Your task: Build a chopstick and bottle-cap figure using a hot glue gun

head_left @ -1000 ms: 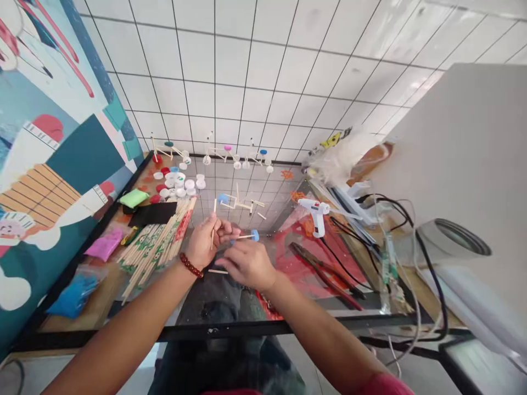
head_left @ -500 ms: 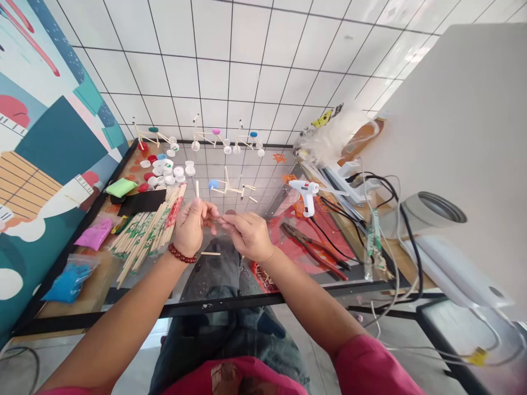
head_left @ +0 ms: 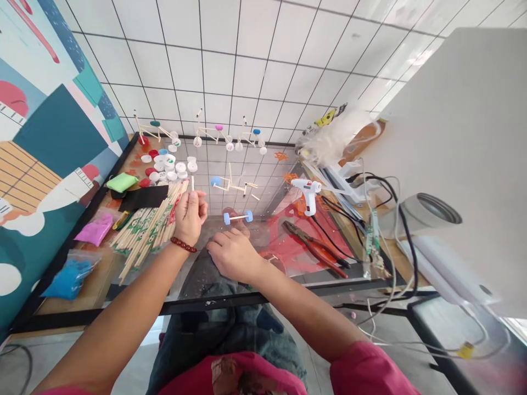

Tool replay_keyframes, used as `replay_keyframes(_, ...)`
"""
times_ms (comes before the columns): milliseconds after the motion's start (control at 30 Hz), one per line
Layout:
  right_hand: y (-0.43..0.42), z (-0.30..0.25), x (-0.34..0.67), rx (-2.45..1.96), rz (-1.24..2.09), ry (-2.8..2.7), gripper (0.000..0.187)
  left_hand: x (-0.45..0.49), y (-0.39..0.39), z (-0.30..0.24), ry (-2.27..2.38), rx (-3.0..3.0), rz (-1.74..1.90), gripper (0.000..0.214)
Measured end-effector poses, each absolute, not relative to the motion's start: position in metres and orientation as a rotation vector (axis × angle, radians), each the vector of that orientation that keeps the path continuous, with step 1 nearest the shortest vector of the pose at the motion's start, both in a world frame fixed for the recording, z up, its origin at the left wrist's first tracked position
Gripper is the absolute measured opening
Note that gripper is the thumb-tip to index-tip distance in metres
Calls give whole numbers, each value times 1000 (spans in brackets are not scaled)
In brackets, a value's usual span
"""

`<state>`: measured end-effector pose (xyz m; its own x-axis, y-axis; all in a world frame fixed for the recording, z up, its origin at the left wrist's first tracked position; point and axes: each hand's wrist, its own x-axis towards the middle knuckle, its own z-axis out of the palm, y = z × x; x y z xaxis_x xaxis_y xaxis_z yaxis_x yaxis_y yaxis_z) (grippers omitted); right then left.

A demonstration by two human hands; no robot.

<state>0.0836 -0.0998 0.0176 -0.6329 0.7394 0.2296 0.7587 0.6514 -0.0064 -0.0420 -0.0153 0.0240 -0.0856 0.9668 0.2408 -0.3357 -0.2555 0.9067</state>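
Note:
My left hand (head_left: 190,218) is closed on a short wooden stick (head_left: 192,183), which stands upright above the thumb. My right hand (head_left: 236,255) is low over the glass tabletop, back up and fingers curled; whatever is under the fingertips is hidden. Just beyond it lies a short stick with a light blue cap at each end (head_left: 237,217). Farther back is a stick frame with a blue round cap (head_left: 230,185), and a loose piece of stick (head_left: 255,197) lies near it.
Wrapped chopsticks (head_left: 150,227) and bottle caps (head_left: 168,166) are at left, with bags of pink (head_left: 94,229) and blue clay (head_left: 68,278). A white glue gun (head_left: 307,195) and pliers (head_left: 315,247) lie right. Several stick models (head_left: 214,137) line the back edge.
My right hand has moved away from the left hand, down towards me, over where a short stick lay. The blue-capped stick now shows. My left hand keeps its upright stick.

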Motion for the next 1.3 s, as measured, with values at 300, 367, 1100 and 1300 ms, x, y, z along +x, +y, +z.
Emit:
replay_keyframes(300, -144, 30, 182, -1508, -355, -2104, 14, -46, -12, 30, 815, 963, 1474, 23)
replay_keyframes(367, -162, 25, 223, -1648, -369, -2026, 17, -47, -11, 36, 786, 812, 1318, 17)
replay_keyframes(1100, -148, 49, 243, -2058, -100, -2046, 11, -56, -9, 47, 611, 613, 1164, 7)
replay_keyframes(1300, -181, 35, 285, -2235, 190, -1847, 22, -58, -8, 48, 659, 535, 1208, 14)
